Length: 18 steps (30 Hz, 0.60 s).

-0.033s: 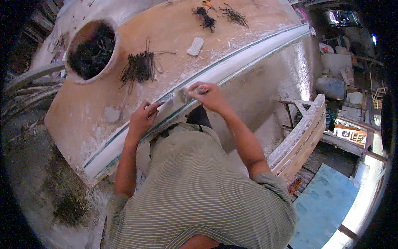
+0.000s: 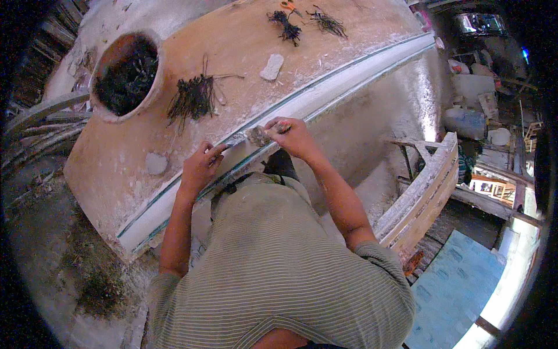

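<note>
A long white strip with teal edges (image 2: 325, 92) runs diagonally along the rim of the broad tan board (image 2: 125, 145) in front of me. My right hand (image 2: 289, 137) is closed around the handle of a dusty, pale brush (image 2: 256, 137), whose head is against the strip. Just to the left, my left hand (image 2: 200, 165) rests at the strip with its fingers bent together. A thin greyish sliver (image 2: 234, 140) lies between its fingertips and the brush; whether the hand grips it is hard to make out.
On the board lie bundles of black wire or cord (image 2: 195, 98), a pale block (image 2: 271, 67), orange-handled scissors (image 2: 289, 6) and white dust. A round opening (image 2: 127, 74) holds dark material. A wooden frame (image 2: 424, 186) stands at right, by a light blue sheet (image 2: 456, 285).
The brush in my right hand was blurred and now shows sharply, a little farther left. My left hand has barely shifted.
</note>
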Available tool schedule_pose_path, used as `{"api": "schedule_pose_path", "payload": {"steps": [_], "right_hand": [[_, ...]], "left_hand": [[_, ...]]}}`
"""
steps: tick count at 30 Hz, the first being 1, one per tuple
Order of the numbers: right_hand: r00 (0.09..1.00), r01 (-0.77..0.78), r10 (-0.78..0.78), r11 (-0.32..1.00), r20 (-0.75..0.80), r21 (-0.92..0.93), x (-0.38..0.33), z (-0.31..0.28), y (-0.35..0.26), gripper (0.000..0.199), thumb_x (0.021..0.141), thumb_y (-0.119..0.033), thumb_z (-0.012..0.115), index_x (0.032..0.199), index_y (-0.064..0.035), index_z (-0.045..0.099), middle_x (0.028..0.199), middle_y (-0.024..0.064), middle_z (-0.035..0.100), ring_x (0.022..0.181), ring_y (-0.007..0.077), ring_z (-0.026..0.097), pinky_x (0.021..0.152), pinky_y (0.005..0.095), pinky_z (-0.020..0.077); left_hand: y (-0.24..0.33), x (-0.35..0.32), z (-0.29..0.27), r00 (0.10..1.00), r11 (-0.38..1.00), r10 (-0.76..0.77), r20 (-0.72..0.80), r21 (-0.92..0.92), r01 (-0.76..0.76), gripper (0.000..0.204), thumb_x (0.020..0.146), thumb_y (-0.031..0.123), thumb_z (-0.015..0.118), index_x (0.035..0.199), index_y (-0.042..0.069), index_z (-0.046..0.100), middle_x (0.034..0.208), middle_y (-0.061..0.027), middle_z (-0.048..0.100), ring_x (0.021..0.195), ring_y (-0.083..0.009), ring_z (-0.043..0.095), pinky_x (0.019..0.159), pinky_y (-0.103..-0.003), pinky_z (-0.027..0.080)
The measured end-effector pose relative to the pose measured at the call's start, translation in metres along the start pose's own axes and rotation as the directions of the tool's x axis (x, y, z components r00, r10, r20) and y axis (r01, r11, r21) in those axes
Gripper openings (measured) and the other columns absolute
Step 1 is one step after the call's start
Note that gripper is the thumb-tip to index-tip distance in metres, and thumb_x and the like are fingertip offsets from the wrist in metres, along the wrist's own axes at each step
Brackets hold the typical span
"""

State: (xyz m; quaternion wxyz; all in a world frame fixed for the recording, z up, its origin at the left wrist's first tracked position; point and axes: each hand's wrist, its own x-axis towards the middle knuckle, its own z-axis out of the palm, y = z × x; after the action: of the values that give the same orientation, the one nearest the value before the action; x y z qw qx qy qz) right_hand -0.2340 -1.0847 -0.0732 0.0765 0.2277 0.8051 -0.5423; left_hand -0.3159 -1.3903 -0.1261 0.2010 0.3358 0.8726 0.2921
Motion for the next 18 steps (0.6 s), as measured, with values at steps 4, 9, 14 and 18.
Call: {"api": "schedule_pose_path", "payload": {"steps": [4, 9, 14, 18], "right_hand": [[0.927, 0.043, -0.047, 0.999, -0.372, -0.019, 0.078, -0.092, 0.15, 0.019, 0.089, -0.016, 0.075, 0.099, 0.0002, 0.074, 0.09, 0.0073, 0.074, 0.081, 0.0138, 0.071, 0.075, 0.0283, 0.0574], [0.606, -0.133, -0.054, 0.977, -0.794, -0.168, 0.101, -0.28, 0.148, 0.013, 0.086, -0.02, 0.077, 0.092, -0.0087, 0.074, 0.079, 0.0044, 0.071, 0.073, 0.0158, 0.066, 0.069, 0.0343, 0.0531], [0.474, 0.032, -0.066, 0.998, -0.878, -0.058, 0.08, -0.389, 0.198, 0.018, 0.094, -0.018, 0.071, 0.105, -0.0033, 0.073, 0.088, 0.0071, 0.075, 0.077, 0.0154, 0.072, 0.063, 0.0292, 0.0553], [0.339, 0.186, 0.232, 0.934, -0.912, 0.306, 0.066, -0.406, 0.225, 0.016, 0.095, -0.011, 0.071, 0.105, 0.001, 0.071, 0.091, 0.0083, 0.074, 0.081, 0.0172, 0.074, 0.063, 0.0268, 0.0555]], "left_hand": [[0.023, 0.05, 0.015, 0.994, 0.994, 0.087, 0.073, 0.053, -0.091, 0.033, 0.092, 0.016, 0.069, 0.125, 0.021, 0.068, 0.102, -0.0071, 0.063, 0.082, -0.0298, 0.069, 0.071, -0.041, 0.056], [0.071, 0.131, 0.053, 0.984, 0.991, 0.13, 0.12, -0.055, -0.124, 0.031, 0.091, 0.014, 0.068, 0.122, 0.018, 0.069, 0.097, -0.009, 0.064, 0.08, -0.0325, 0.068, 0.068, -0.042, 0.056], [0.167, 0.243, 0.102, 0.969, 0.975, 0.22, 0.111, -0.002, -0.221, 0.031, 0.091, 0.014, 0.068, 0.121, 0.015, 0.068, 0.102, -0.0113, 0.065, 0.081, -0.0355, 0.068, 0.069, -0.044, 0.056], [0.217, 0.339, 0.171, 0.949, 0.956, 0.294, 0.11, -0.013, -0.294, 0.034, 0.094, 0.015, 0.064, 0.127, 0.018, 0.066, 0.107, -0.0138, 0.064, 0.091, -0.0378, 0.068, 0.076, -0.047, 0.057]]}}
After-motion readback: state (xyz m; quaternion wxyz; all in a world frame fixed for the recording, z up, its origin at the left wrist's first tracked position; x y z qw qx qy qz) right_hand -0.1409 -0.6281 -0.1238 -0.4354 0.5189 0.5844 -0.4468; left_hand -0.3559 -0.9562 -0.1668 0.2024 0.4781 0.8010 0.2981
